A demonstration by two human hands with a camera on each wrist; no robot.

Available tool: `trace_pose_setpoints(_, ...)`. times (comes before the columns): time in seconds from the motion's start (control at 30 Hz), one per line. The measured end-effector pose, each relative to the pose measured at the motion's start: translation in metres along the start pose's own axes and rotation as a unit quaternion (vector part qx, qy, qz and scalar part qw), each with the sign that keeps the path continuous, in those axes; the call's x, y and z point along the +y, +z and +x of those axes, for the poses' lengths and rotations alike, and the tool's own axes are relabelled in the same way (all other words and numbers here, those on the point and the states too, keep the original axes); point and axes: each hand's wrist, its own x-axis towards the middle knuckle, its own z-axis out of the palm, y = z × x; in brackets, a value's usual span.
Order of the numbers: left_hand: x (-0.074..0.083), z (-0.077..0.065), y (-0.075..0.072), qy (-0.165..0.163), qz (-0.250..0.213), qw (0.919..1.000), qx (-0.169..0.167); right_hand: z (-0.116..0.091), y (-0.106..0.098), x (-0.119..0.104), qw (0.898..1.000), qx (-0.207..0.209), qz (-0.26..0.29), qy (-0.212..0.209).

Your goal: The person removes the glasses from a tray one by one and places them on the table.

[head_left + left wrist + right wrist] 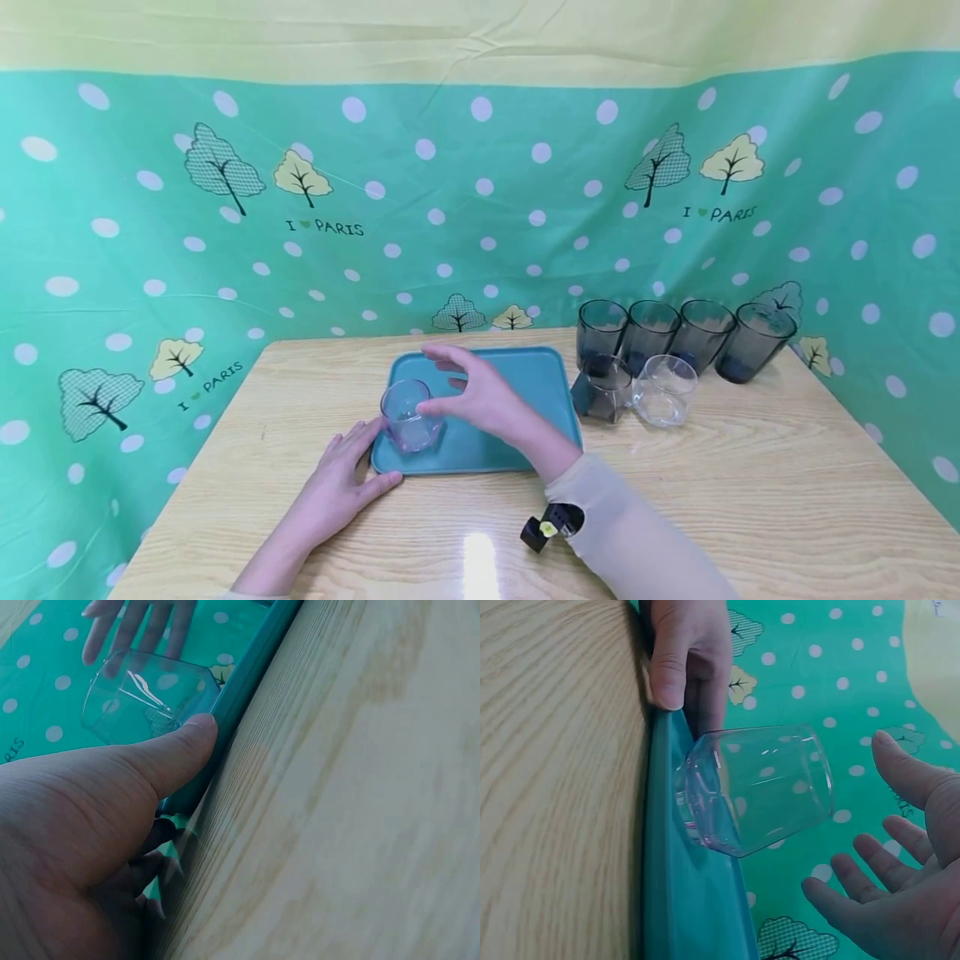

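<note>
A clear, faintly pink-tinted drinking glass [412, 421] stands upright at the left end of a blue-green tray [517, 417]. My left hand [341, 487] holds the tray's near left corner, its thumb [184, 746] on the front rim and its fingers at the left side. Close to the glass, my right hand [480, 396] is spread with nothing in its grasp. A gap shows between that hand's fingers [862, 874] and the glass in the right wrist view.
Right of the tray stand several tall grey glasses [652, 333] in a row. A squat dark glass [606, 392] and a clear glass [665, 392] are in front of them. A polka-dot cloth [480, 242] hangs around the wooden table [750, 500].
</note>
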Motion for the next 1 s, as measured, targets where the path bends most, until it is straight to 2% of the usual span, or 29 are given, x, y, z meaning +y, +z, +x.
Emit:
trace_pose_setpoints(0.37,0.002,0.0,-0.001,0.0,0.006,1.0,-0.004,0.003,0.011,0.016,0.999,-0.008,-0.024,0.032)
trace_pose_setpoints(0.6,0.001,0.001,-0.001,0.002,0.007,1.0,-0.003,0.003,0.018,0.023,0.999,-0.015,-0.015,0.049)
trace_pose_setpoints(1.0,0.0,0.001,0.0,0.005,0.012,0.9999,-0.002,0.003,0.025,0.031,0.999,-0.024,-0.015,0.042)
